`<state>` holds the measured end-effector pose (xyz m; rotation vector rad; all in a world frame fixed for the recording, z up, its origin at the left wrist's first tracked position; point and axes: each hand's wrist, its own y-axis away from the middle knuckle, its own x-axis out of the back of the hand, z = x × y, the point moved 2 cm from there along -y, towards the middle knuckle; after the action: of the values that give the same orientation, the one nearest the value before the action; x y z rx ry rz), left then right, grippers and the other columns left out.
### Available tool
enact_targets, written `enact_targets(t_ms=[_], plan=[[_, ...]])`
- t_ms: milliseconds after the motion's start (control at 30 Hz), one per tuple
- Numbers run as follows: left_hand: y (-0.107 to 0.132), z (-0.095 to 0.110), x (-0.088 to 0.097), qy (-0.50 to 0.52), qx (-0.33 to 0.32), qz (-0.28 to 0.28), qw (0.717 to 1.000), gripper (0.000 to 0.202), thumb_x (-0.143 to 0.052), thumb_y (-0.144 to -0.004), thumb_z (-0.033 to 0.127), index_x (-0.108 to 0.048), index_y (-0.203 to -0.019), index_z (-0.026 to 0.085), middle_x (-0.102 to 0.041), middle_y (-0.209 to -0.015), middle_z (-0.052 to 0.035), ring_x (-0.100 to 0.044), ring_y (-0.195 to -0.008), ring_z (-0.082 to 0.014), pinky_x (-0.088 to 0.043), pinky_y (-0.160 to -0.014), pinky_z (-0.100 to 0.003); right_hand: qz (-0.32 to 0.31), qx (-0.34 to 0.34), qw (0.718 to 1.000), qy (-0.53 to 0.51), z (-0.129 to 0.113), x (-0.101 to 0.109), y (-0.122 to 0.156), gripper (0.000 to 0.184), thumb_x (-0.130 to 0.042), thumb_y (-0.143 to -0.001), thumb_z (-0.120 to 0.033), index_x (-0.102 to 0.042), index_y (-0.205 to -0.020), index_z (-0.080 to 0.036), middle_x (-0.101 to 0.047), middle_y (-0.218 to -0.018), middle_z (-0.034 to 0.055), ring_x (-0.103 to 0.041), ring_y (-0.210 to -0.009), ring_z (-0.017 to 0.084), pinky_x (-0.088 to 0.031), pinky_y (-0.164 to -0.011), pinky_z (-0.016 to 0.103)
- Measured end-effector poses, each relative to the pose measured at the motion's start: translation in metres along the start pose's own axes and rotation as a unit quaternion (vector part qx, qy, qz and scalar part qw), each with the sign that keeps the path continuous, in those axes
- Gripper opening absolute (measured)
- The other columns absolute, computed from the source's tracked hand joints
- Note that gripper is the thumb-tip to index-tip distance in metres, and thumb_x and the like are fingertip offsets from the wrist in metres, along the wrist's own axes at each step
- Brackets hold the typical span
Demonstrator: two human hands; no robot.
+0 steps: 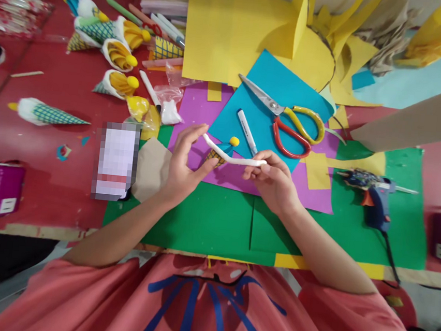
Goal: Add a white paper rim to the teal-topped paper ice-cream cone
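Note:
A thin white strip (pixel 240 161), like rolled soft clay, bends across in front of me. My right hand (pixel 275 184) pinches its right end between thumb and fingers. The strip's left end meets the raised fingertips of my left hand (pixel 183 169). My left thumb lies against a small yellow checked cone (pixel 214 156) with a blue top and a yellow ball (pixel 234 141). The strip passes in front of this cone, and whether it sticks there I cannot tell. Just beyond my hands lie a white marker (pixel 247 133) and large scissors (pixel 275 107) with red and yellow handles.
Finished-looking cones (pixel 52 113) lie at the left, near a phone (pixel 117 161). A glue gun (pixel 377 199) with a cord rests on green sheet (pixel 215 222) at the right. Behind it leans a cardboard tube (pixel 416 119). Yellow sheets (pixel 233 36) cover the back.

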<state>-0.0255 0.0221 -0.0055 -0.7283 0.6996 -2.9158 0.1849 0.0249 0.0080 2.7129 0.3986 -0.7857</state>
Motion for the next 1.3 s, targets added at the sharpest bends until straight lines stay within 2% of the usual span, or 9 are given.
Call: enact_targets(t_ms=[167, 333, 400, 567, 767, 933, 1067, 1200, 1300], plan=[[-0.004, 0.013, 0.002, -0.111, -0.063, -0.018, 0.992, 0.042, -0.069, -0.088, 0.039, -0.063, -0.129, 0.03, -0.06, -0.115, -0.0063, -0.062, -0.107, -0.0206, -0.053, -0.095, -0.036, 0.031, 0.033, 0.999, -0.001, 0.0, 0.002, -0.002, 0.023, -0.077, -0.077, -0.043, -0.066, -0.083, -0.025, -0.07, -0.075, -0.0033, -0.067, -0.073, 0.012, -0.057, -0.075, 0.026], [-0.004, 0.01, -0.003, -0.172, -0.057, -0.073, 0.981, 0.03, -0.071, -0.086, 0.039, -0.067, -0.114, 0.027, -0.058, -0.13, -0.0083, -0.057, -0.12, -0.0249, -0.049, -0.101, -0.041, 0.045, 0.012, 0.999, 0.005, 0.0, 0.002, -0.002, 0.024, -0.078, -0.078, -0.046, -0.065, -0.083, -0.027, -0.073, -0.102, -0.0012, -0.07, -0.1, 0.016, -0.057, -0.094, 0.035], [-0.005, 0.01, -0.003, -0.157, -0.059, -0.062, 0.984, 0.024, -0.07, -0.088, 0.033, -0.065, -0.11, 0.025, -0.062, -0.126, -0.0073, -0.06, -0.117, -0.0229, -0.049, -0.099, -0.039, 0.039, 0.001, 0.999, -0.008, 0.0, 0.001, -0.001, 0.025, -0.077, -0.079, -0.047, -0.064, -0.085, -0.027, -0.074, -0.1, -0.0012, -0.071, -0.1, 0.017, -0.058, -0.095, 0.037], [-0.007, 0.016, 0.003, -0.147, -0.117, -0.004, 0.982, 0.022, -0.076, -0.083, 0.03, -0.066, -0.102, 0.024, -0.066, -0.088, -0.0004, -0.063, -0.088, -0.0169, -0.05, -0.084, -0.033, 0.04, -0.045, 0.997, -0.055, -0.001, 0.003, -0.002, 0.028, -0.078, -0.077, -0.049, -0.061, -0.087, -0.029, -0.075, -0.097, -0.0039, -0.072, -0.097, 0.016, -0.058, -0.098, 0.037], [-0.006, 0.017, 0.006, -0.131, -0.145, -0.016, 0.981, 0.012, -0.07, -0.088, 0.032, -0.071, -0.098, 0.025, -0.069, -0.095, -0.0022, -0.065, -0.089, -0.0152, -0.051, -0.08, -0.03, 0.022, -0.061, 0.995, -0.069, -0.001, 0.003, -0.005, 0.035, -0.081, -0.073, -0.047, -0.066, -0.096, -0.025, -0.072, -0.088, -0.0037, -0.072, -0.083, 0.013, -0.061, -0.084, 0.028], [-0.006, 0.022, 0.005, -0.1, -0.164, -0.047, 0.98, 0.012, -0.068, -0.09, 0.03, -0.068, -0.1, 0.023, -0.074, -0.087, 0.0001, -0.066, -0.079, -0.0134, -0.049, -0.075, -0.027, -0.027, -0.024, 0.999, 0.04, 0.002, 0.003, -0.002, 0.036, -0.082, -0.075, -0.043, -0.067, -0.098, -0.021, -0.067, -0.074, -0.0044, -0.065, -0.06, 0.009, -0.056, -0.06, 0.022], [-0.005, 0.025, 0.002, -0.072, -0.186, -0.102, 0.975, 0.009, -0.069, -0.09, 0.028, -0.067, -0.096, 0.022, -0.075, -0.081, 0.0003, -0.066, -0.074, -0.0127, -0.049, -0.071, -0.026, -0.072, -0.008, 0.978, 0.193, 0.0, 0.002, 0.004, 0.035, -0.078, -0.079, -0.043, -0.066, -0.102, -0.019, -0.066, -0.072, -0.0034, -0.056, -0.05, 0.008, -0.046, -0.044, 0.02], [0.0, 0.024, 0.002, -0.073, -0.225, -0.129, 0.963, 0.009, -0.068, -0.09, 0.029, -0.07, -0.097, 0.022, -0.075, -0.078, 0.0009, -0.066, -0.07, -0.0125, -0.05, -0.07, -0.027, -0.098, 0.07, 0.928, 0.352, -0.004, -0.004, 0.01, 0.03, -0.079, -0.078, -0.036, -0.069, -0.101, -0.019, -0.074, -0.091, 0.0036, -0.068, -0.074, 0.014, -0.052, -0.06, 0.022], [0.001, 0.025, 0.003, -0.079, -0.211, -0.124, 0.966, 0.023, -0.069, -0.089, 0.034, -0.07, -0.11, 0.023, -0.076, -0.084, -0.0003, -0.067, -0.074, -0.0132, -0.051, -0.073, -0.027, -0.079, 0.12, 0.904, 0.402, -0.005, -0.005, 0.012, 0.018, -0.07, -0.087, -0.032, -0.072, -0.099, -0.019, -0.076, -0.089, 0.0038, -0.067, -0.071, 0.013, -0.051, -0.061, 0.023]])
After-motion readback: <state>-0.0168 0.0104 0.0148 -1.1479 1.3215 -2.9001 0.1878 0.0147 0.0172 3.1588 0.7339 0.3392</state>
